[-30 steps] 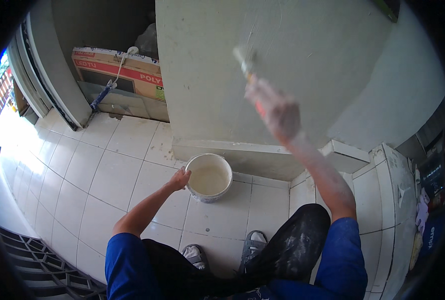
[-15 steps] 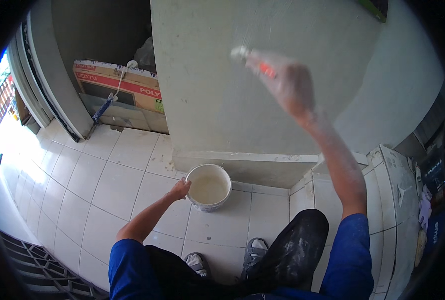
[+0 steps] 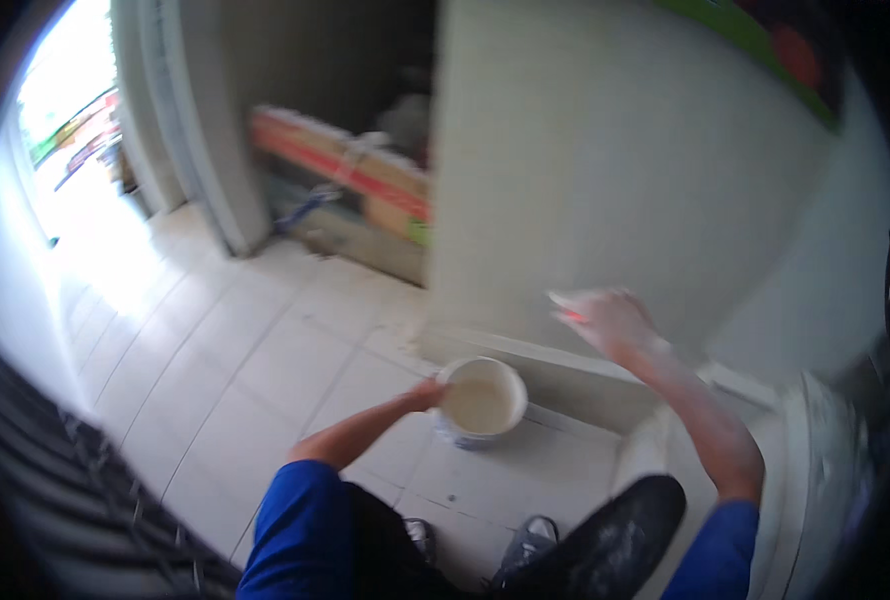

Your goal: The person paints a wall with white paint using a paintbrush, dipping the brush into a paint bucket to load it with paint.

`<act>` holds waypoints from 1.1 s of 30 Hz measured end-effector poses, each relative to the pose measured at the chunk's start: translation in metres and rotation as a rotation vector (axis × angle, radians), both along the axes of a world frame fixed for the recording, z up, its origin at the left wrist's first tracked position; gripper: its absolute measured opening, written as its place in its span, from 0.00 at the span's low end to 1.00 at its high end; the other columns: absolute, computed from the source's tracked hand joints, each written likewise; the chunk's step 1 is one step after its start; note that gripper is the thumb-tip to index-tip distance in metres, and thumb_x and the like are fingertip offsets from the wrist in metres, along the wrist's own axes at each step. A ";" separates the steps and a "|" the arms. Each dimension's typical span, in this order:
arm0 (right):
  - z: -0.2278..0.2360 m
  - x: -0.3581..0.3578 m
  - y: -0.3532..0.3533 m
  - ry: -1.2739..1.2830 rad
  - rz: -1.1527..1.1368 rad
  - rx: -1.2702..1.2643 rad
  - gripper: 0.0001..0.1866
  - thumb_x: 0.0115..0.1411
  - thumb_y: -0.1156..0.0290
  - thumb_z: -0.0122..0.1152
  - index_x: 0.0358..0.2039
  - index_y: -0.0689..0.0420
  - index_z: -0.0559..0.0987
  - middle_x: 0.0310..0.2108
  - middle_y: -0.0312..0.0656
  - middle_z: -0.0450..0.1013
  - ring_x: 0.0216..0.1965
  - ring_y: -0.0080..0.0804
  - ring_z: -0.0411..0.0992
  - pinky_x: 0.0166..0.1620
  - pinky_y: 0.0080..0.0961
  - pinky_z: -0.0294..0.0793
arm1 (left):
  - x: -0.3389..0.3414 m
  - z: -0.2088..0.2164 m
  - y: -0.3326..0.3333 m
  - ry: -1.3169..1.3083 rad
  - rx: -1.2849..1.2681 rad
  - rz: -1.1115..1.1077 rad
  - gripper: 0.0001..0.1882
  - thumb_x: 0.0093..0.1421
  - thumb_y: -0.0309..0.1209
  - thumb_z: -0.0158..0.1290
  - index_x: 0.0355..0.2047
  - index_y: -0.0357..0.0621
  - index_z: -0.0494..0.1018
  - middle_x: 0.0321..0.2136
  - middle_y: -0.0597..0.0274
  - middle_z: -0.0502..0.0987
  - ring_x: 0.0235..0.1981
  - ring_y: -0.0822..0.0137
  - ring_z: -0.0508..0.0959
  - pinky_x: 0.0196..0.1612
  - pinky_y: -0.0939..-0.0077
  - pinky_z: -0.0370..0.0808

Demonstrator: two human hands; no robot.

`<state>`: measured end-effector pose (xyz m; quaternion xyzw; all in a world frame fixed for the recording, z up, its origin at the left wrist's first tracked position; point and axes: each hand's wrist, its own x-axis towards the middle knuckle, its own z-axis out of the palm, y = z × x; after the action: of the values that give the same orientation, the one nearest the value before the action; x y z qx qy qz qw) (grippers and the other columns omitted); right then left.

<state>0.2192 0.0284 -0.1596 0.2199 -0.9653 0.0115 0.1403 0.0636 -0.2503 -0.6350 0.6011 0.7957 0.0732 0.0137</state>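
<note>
My left hand is closed on the left rim of a white bucket, which holds a pale, cream-coloured liquid. In my right hand, whitened with powder or paint, is a paintbrush with a red-orange handle; motion blurs it. The brush is up and to the right of the bucket, in front of the lower part of a pale grey-green wall. Whether its tip touches the wall, I cannot tell.
A large cardboard box with a red band leans in an alcove, with a blue-and-white paint roller against it. Pale tiles cover the floor. A dark metal grille lies lower left, a tiled step right, and a green-edged panel upper right.
My right hand has come down the wall with the paintbrush, closer to the bucket. The view has swung, shifting the scene rightward. My left hand stays on the rim.
</note>
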 end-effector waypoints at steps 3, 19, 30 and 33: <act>0.014 0.002 0.007 0.122 -0.078 -0.068 0.17 0.56 0.66 0.59 0.48 0.48 0.77 0.43 0.40 0.76 0.41 0.43 0.74 0.41 0.34 0.75 | 0.018 0.031 0.039 -0.825 0.161 0.620 0.31 0.61 0.49 0.41 0.46 0.29 0.68 0.35 0.40 0.77 0.29 0.52 0.80 0.31 0.58 0.77; 0.076 -0.038 -0.002 0.682 0.144 -0.551 0.20 0.63 0.78 0.45 0.56 0.53 0.71 0.55 0.40 0.69 0.49 0.31 0.74 0.43 0.25 0.78 | 0.017 0.048 0.007 -0.808 0.159 0.598 0.28 0.62 0.47 0.39 0.52 0.35 0.64 0.43 0.39 0.73 0.36 0.47 0.79 0.37 0.58 0.78; -0.048 -0.030 0.031 0.584 0.012 -0.086 0.14 0.52 0.70 0.62 0.42 0.48 0.79 0.50 0.29 0.73 0.25 0.23 0.76 0.22 0.21 0.75 | 0.042 0.103 0.041 -0.895 0.140 0.743 0.31 0.61 0.46 0.35 0.49 0.26 0.63 0.47 0.27 0.68 0.50 0.38 0.70 0.55 0.54 0.65; -0.051 -0.029 0.034 0.623 0.034 -0.101 0.15 0.50 0.71 0.66 0.41 0.49 0.80 0.49 0.32 0.74 0.28 0.27 0.78 0.24 0.18 0.75 | 0.034 0.078 0.032 -0.689 0.031 0.551 0.33 0.61 0.47 0.36 0.50 0.23 0.60 0.49 0.27 0.66 0.52 0.39 0.68 0.56 0.55 0.64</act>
<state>0.1905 0.0622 -0.2108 0.2219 -0.8701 -0.0060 0.4400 0.0980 -0.2178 -0.5569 0.3073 0.8740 0.2821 0.2490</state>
